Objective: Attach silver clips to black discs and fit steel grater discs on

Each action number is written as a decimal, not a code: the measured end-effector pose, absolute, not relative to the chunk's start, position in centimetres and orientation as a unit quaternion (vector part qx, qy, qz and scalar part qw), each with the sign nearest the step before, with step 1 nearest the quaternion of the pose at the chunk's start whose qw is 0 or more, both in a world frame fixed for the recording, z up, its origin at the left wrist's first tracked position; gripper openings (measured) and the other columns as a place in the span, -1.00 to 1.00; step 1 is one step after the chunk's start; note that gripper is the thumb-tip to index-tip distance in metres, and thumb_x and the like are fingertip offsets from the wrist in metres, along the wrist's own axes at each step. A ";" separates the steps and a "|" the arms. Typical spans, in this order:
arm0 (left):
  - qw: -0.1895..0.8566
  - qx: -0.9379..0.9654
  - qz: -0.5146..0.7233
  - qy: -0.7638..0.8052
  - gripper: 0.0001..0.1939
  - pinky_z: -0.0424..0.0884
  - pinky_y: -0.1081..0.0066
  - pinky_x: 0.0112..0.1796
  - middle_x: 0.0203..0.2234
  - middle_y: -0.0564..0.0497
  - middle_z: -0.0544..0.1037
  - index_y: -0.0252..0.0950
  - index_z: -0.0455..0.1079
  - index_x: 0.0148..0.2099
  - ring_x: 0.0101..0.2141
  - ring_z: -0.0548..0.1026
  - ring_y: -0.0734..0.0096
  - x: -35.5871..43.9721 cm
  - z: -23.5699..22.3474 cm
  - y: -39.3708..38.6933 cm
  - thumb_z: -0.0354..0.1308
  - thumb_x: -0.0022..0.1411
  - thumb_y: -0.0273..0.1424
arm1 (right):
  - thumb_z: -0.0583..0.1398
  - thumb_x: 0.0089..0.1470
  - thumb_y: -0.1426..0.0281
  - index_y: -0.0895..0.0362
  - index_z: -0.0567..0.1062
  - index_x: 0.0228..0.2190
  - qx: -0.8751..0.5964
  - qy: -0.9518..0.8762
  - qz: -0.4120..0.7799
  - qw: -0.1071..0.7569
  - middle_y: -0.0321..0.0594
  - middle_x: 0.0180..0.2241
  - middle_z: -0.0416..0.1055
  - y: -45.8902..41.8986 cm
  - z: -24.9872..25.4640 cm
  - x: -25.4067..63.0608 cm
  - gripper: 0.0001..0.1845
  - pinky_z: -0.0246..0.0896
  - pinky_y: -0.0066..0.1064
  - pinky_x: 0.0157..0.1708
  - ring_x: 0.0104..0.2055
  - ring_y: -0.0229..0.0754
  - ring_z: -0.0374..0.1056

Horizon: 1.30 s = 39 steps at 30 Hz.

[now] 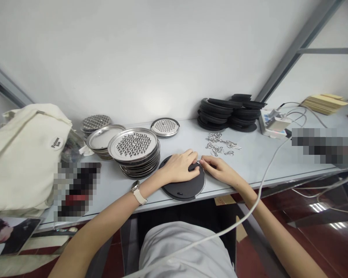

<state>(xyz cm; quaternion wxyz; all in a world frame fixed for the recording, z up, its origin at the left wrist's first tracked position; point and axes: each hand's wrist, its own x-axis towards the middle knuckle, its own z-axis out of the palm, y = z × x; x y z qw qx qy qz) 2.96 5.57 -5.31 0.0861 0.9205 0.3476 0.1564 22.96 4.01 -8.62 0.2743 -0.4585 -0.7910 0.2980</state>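
A black round disc (185,189) with a metal rim lies near the front edge of the table. My left hand (181,166) lies across its top, with thumb and fingers closed around the far right part of it. At that same edge, a small metal ring (198,160) shows between my hands. My right hand (219,170) pinches it with thumb and forefinger, partly hiding it. Beyond my right hand is a loose heap of metal wire hooks (216,144). Left of the disc rises a stack of round metal graters (133,146).
More round metal plates (106,136) and a flat grater (165,126) stand toward the wall. Black rings (216,112) are piled at the back. A power strip (274,123), a white cable (263,185) and yellow pads (324,103) are rightward; a cream bag (26,162) fills the left.
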 end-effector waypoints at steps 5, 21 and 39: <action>0.091 0.923 0.152 0.341 -0.87 0.25 0.37 -0.41 -0.32 0.05 0.40 -0.23 0.19 -0.26 -0.38 0.42 0.36 3.0 -5.4 5.6 0.01 0.24 -0.28 | -0.04 0.28 0.14 0.15 0.35 -0.47 -0.446 -0.803 0.291 0.266 -0.28 -0.51 0.28 4.1 -8.7 23.0 -0.57 0.07 -0.42 -0.43 -0.46 -0.25 0.16; 0.102 0.916 0.157 0.354 -0.82 0.26 0.36 -0.41 -0.27 0.05 0.42 -0.22 0.23 -0.19 -0.37 0.44 0.36 3.0 -5.5 5.7 0.02 0.24 -0.23 | -0.05 0.28 0.14 0.14 0.28 -0.52 -0.448 -0.807 0.286 0.258 -0.29 -0.53 0.22 4.2 -8.8 23.2 -0.56 0.07 -0.41 -0.43 -0.47 -0.24 0.15; 0.133 0.921 0.182 0.317 -0.86 0.20 0.43 -0.42 -0.35 0.10 0.40 -0.24 0.24 -0.24 -0.39 0.40 0.44 2.7 -6.2 6.3 0.05 0.25 -0.28 | -0.04 0.28 0.11 0.14 0.33 -0.50 -0.451 -0.796 0.301 0.270 -0.28 -0.53 0.25 4.1 -8.9 23.1 -0.55 0.06 -0.42 -0.45 -0.46 -0.24 0.16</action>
